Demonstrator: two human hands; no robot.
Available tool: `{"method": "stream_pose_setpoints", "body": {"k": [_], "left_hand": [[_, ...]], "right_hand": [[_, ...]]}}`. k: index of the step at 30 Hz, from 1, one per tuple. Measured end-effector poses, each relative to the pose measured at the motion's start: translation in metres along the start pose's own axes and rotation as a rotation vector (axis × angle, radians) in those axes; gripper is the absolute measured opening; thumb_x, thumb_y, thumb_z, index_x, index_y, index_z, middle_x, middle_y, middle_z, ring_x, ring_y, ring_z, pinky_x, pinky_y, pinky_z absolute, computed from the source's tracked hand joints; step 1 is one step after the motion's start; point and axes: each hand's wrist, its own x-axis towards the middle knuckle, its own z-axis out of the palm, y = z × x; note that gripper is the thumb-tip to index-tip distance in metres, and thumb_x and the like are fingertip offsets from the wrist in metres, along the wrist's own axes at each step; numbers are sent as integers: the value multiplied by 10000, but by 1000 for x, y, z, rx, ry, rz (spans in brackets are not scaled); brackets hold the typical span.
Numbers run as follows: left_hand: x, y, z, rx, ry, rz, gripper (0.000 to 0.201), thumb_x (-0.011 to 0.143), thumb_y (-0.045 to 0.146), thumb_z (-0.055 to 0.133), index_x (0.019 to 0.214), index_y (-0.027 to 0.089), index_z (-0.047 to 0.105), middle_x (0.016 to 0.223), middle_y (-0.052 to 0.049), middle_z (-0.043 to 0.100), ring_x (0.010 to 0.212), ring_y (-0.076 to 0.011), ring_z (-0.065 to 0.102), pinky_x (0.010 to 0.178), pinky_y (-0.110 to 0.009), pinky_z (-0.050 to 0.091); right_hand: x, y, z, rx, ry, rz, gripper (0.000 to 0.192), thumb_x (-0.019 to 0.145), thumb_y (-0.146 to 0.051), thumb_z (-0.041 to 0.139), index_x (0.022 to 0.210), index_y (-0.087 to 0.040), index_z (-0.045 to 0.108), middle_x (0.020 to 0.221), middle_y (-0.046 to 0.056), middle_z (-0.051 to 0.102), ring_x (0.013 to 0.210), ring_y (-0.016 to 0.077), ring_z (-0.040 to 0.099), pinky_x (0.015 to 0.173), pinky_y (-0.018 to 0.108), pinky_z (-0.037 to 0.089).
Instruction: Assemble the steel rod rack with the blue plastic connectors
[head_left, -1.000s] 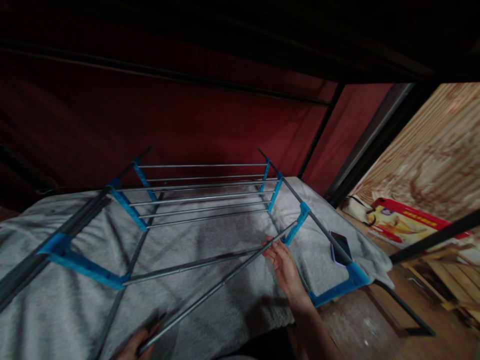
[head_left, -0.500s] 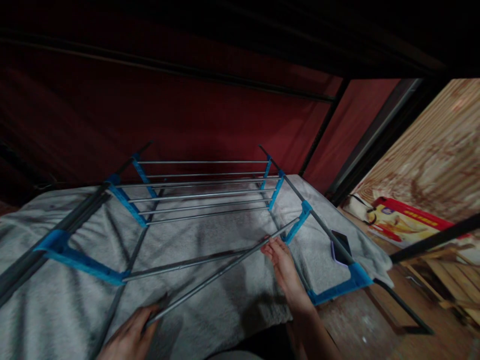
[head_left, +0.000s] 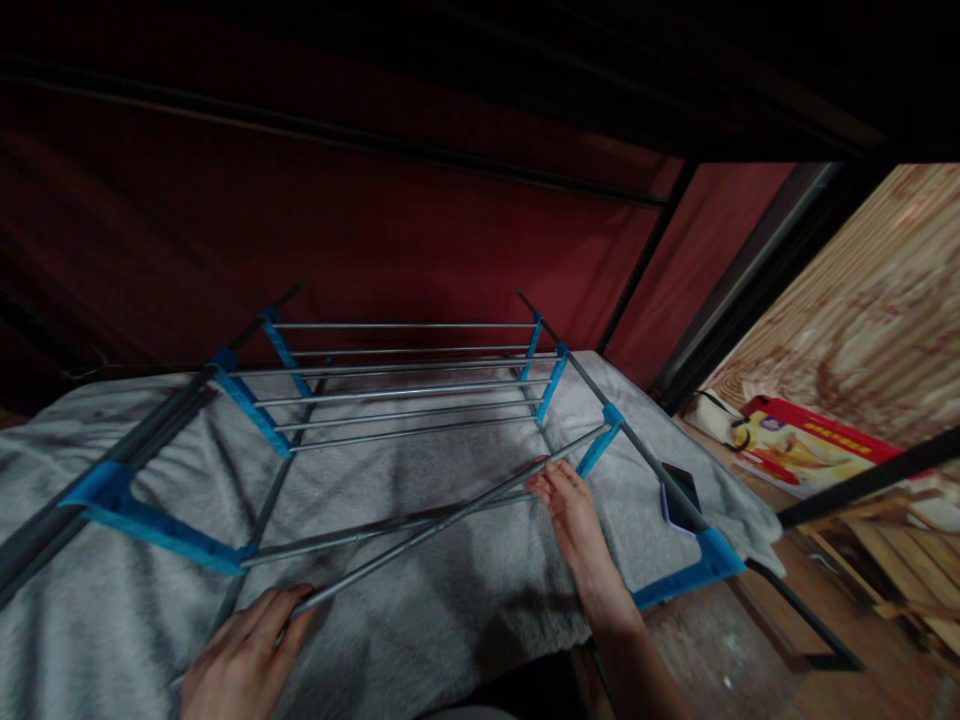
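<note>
A loose grey metal rod runs diagonally across the drying rack, which lies over a grey blanket on the bed. The left hand, at seven o'clock, has its fingers curled loosely about the rod's near end. The right hand, at about four o'clock, pinches the rod close to its far tip, just beside a blue bracket on the rack's right rail.

The far tip seems only lightly seated at the bracket; a skewed push from the left hand could likely slip it off or make it bind. A dark phone lies near the blanket's edge at three o'clock, and a jolt to the rail might knock it off.

Against the earlier frame, the left hand has come forward and up into fuller view, and the rod's near end sits higher.
</note>
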Motion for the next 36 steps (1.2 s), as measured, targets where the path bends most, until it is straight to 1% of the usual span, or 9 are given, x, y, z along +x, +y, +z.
{"method": "stream_pose_setpoints", "body": {"k": [2, 4, 12, 17, 21, 23, 27, 33, 36], "left_hand": [[8, 3, -6, 31, -33, -38, 412, 966, 542, 376, 970, 282, 695, 943, -29, 773, 839, -247, 716, 772, -364, 537], [16, 3, -11, 55, -18, -36, 426, 969, 528, 358, 972, 272, 698, 954, -45, 771, 842, -267, 705, 782, -391, 528], [48, 4, -25, 105, 55, 100, 426, 976, 569, 422, 933, 267, 719, 886, -37, 756, 800, -255, 666, 784, -385, 487], [79, 20, -34, 128, 116, 224, 411, 998, 550, 453, 931, 242, 717, 837, -45, 716, 782, -233, 644, 773, -369, 457], [96, 43, -40, 164, 105, 320, 323, 1033, 421, 455, 990, 212, 698, 804, -40, 685, 755, -205, 629, 735, -347, 430], [101, 55, -43, 180, 101, 360, 287, 1045, 352, 448, 1062, 192, 685, 828, -48, 677, 771, -192, 624, 741, -340, 427], [111, 68, -46, 212, 146, 389, 239, 1049, 263, 450, 1109, 157, 656, 846, -50, 657, 769, -184, 596, 722, -337, 400], [119, 71, -49, 196, 142, 367, 231, 1047, 288, 454, 987, 165, 640, 840, -51, 629, 755, -186, 564, 720, -357, 398], [122, 72, -50, 217, 126, 360, 243, 1049, 296, 447, 954, 169, 631, 833, -47, 623, 759, -188, 564, 730, -362, 402]], "right_hand": [[1, -1, 0, -8, -12, -1, 212, 751, -366, 847, 806, -252, 677, 791, -48, 679, 740, 137, 634, 820, 301, 528], [1, -2, 1, -11, -25, -4, 213, 755, -371, 841, 798, -253, 669, 775, -45, 675, 729, 141, 632, 810, 307, 531], [0, -10, 11, -9, -55, 4, 248, 722, -405, 860, 781, -246, 679, 743, -24, 674, 725, 152, 632, 759, 294, 530], [-9, -8, 16, -242, -165, 38, 271, 750, -459, 815, 840, -217, 736, 870, 41, 748, 766, 178, 649, 759, 310, 522], [-23, -6, 18, -454, -277, 0, 294, 808, -507, 756, 882, -223, 757, 881, 50, 757, 818, 210, 673, 802, 344, 533], [-30, -8, 19, -561, -330, -103, 282, 860, -512, 704, 914, -240, 757, 886, 48, 755, 838, 220, 682, 803, 350, 544], [-35, -17, 26, -848, -383, -458, 222, 961, -432, 595, 1040, -279, 735, 1009, 54, 752, 965, 231, 689, 830, 355, 553], [-26, -11, 55, -1153, -549, -1007, 311, 1022, -278, 479, 1298, -285, 621, 1283, 89, 671, 1206, 260, 618, 1042, 474, 477], [-14, -2, 68, -1303, -606, -1182, 403, 1028, -254, 464, 1427, -268, 524, 1373, 104, 630, 1249, 281, 586, 1076, 507, 435]]}}
